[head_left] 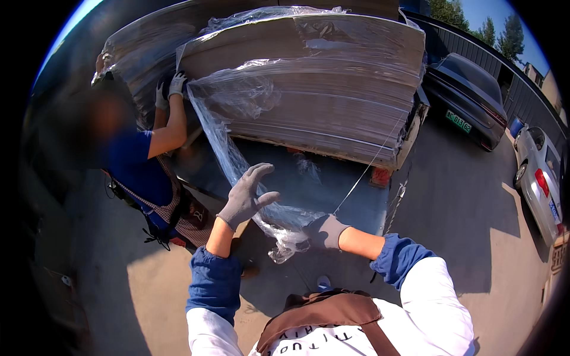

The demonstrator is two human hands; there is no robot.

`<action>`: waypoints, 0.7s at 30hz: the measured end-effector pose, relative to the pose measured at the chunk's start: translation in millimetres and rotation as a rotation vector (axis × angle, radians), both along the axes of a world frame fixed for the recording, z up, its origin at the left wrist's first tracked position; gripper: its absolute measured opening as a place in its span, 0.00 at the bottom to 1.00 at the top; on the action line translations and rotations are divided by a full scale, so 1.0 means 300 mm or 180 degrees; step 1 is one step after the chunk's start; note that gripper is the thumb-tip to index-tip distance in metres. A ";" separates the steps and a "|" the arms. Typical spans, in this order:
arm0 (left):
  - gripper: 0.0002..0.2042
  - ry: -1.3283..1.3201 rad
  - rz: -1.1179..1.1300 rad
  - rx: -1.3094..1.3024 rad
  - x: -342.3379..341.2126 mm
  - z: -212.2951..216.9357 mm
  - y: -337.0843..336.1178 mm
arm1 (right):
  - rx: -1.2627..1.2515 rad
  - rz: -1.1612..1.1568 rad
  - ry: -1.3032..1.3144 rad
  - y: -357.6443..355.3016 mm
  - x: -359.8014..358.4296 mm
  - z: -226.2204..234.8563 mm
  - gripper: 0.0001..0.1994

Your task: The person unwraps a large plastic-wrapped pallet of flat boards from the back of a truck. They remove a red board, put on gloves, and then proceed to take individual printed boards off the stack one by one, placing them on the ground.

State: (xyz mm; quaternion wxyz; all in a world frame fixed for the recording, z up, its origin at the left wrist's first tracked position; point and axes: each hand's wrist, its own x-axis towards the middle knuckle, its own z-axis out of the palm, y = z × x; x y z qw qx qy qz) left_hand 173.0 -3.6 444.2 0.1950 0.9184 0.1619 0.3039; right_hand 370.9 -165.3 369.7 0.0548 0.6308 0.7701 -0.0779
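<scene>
My right hand, in a grey glove, is closed on the bunched end of clear stretch film. A thin taut strand runs from near that hand up to the stack's lower right. My left hand, also gloved, is raised left of it with fingers and thumb apart, close to the twisted band of film. That band stretches up and left to a tall stack of brown flat sheets, seemingly cardboard, partly covered in loose, wrinkled film. My right fingertips are hidden by the film and glove.
A co-worker in blue stands at the left, gloved hands against the stack's corner. The stack rests on a pallet with a red block, over a grey flat bed. A dark car and a silver car stand at the right.
</scene>
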 end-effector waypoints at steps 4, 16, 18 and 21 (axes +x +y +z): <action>0.38 -0.0545 0.0730 0.1151 0.317 0.300 0.173 | -0.0205 0.0079 -0.0071 0.041 0.122 0.145 0.29; 0.18 0.1188 0.1549 0.1466 0.683 0.452 0.453 | 0.3630 0.0179 -0.1376 0.515 0.499 0.685 0.30; 0.11 0.0691 0.1481 0.2169 0.616 0.442 0.465 | 0.3917 0.0523 -0.1578 0.586 0.459 0.737 0.26; 0.12 0.0628 0.1327 0.1892 0.530 0.412 0.435 | 0.3313 0.0096 -0.1979 0.692 0.389 0.753 0.13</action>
